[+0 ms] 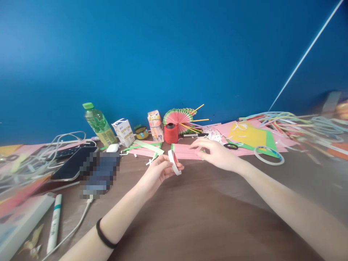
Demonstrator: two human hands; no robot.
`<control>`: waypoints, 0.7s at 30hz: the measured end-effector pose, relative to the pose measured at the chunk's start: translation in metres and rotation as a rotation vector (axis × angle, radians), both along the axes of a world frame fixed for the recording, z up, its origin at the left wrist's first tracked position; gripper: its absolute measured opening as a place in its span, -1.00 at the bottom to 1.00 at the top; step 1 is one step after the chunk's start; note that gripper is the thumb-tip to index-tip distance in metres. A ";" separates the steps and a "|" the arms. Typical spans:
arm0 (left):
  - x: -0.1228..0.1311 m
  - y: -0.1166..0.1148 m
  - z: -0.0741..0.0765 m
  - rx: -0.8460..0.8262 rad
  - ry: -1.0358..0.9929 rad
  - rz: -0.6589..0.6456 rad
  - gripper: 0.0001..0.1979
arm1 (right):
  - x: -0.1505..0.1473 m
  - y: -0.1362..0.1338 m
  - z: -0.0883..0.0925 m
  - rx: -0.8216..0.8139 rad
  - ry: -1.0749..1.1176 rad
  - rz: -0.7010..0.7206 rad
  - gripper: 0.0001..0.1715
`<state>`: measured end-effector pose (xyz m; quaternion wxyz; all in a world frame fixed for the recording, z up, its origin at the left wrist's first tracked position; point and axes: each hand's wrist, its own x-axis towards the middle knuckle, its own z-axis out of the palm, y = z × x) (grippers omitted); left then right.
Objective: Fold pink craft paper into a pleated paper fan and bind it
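Two hands show in the head view, both over the bench (190, 217). At the middle of the frame, our left hand (160, 168) holds a narrow white tape roll (174, 164) on edge, gripped between thumb and fingers. Right of centre, our right hand (214, 154) is loosely curved, thumb and fingers parted; we can make out nothing in it, nor whether it touches the pink paper (185, 150).

We judge the tape roll light, fairly stiff and hard to damage, best held by its rim or core. The paper should be thin and easily creased, so we would take it by an edge.

Left of centre stands a green bottle (98, 123), capped, its contents unclear to us. Beside it are a white carton (123, 132) and, nearer the middle, a pink patterned container (156, 127); we cannot see inside either. At lower left, a pale box (27, 224) is too blurred to read.
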<state>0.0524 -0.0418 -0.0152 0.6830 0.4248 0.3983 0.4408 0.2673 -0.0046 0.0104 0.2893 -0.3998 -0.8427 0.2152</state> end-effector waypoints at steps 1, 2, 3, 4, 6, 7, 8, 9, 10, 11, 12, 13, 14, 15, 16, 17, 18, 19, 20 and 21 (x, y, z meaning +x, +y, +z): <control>0.001 -0.001 0.000 -0.006 0.004 -0.008 -0.86 | -0.005 -0.005 0.000 -0.019 0.047 0.016 -0.71; 0.003 -0.003 0.000 -0.012 0.011 -0.013 -0.86 | -0.009 -0.009 0.000 -0.033 0.088 0.041 -0.70; 0.004 -0.004 -0.001 -0.017 0.016 -0.020 -0.85 | -0.013 -0.013 0.000 -0.042 0.121 0.071 -0.70; 0.005 -0.005 -0.001 -0.019 0.022 -0.025 -0.85 | -0.015 -0.016 -0.001 -0.050 0.146 0.098 -0.72; 0.007 -0.007 -0.002 -0.012 0.038 -0.034 -0.85 | -0.019 -0.020 -0.003 -0.072 0.166 0.145 -0.76; 0.008 -0.008 -0.002 -0.002 0.051 -0.034 -0.85 | -0.021 -0.021 -0.004 -0.087 0.171 0.156 -0.77; 0.009 -0.008 -0.002 0.011 0.067 -0.029 -0.84 | -0.022 -0.022 -0.005 -0.103 0.176 0.162 -0.78; 0.010 -0.009 -0.002 0.025 0.084 -0.023 -0.84 | -0.024 -0.023 -0.007 -0.120 0.183 0.163 -0.77; 0.011 -0.009 -0.002 0.037 0.100 -0.014 -0.83 | -0.026 -0.024 -0.008 -0.138 0.192 0.162 -0.76; 0.012 -0.010 -0.002 0.046 0.114 -0.006 -0.83 | -0.028 -0.025 -0.009 -0.156 0.203 0.157 -0.76; 0.013 -0.011 -0.001 0.049 0.126 0.003 -0.83 | -0.029 -0.026 -0.010 -0.172 0.214 0.150 -0.77; 0.014 -0.012 0.000 0.047 0.136 0.010 -0.84 | -0.031 -0.027 -0.012 -0.190 0.222 0.140 -0.78; 0.016 -0.012 0.000 0.045 0.140 0.015 -0.84 | -0.033 -0.028 -0.013 -0.211 0.228 0.128 -0.80; 0.017 -0.013 0.000 0.043 0.139 0.020 -0.84 | -0.034 -0.029 -0.014 -0.234 0.235 0.114 -0.83; 0.018 -0.014 0.000 0.043 0.133 0.027 -0.83 | -0.035 -0.030 -0.015 -0.255 0.238 0.101 -0.85; 0.018 -0.014 0.000 0.042 0.125 0.034 -0.83 | -0.036 -0.032 -0.015 -0.271 0.238 0.096 -0.86; 0.018 -0.014 -0.001 0.042 0.119 0.042 -0.83 | -0.037 -0.033 -0.016 -0.277 0.238 0.096 -0.88; 0.019 -0.014 -0.002 0.042 0.116 0.051 -0.82 | -0.038 -0.034 -0.016 -0.274 0.240 0.098 -0.90; 0.018 -0.014 -0.003 0.042 0.115 0.059 -0.82 | -0.039 -0.035 -0.016 -0.269 0.242 0.101 -0.90; 0.018 -0.013 -0.004 0.042 0.117 0.068 -0.82 | -0.039 -0.036 -0.017 -0.263 0.244 0.104 -0.91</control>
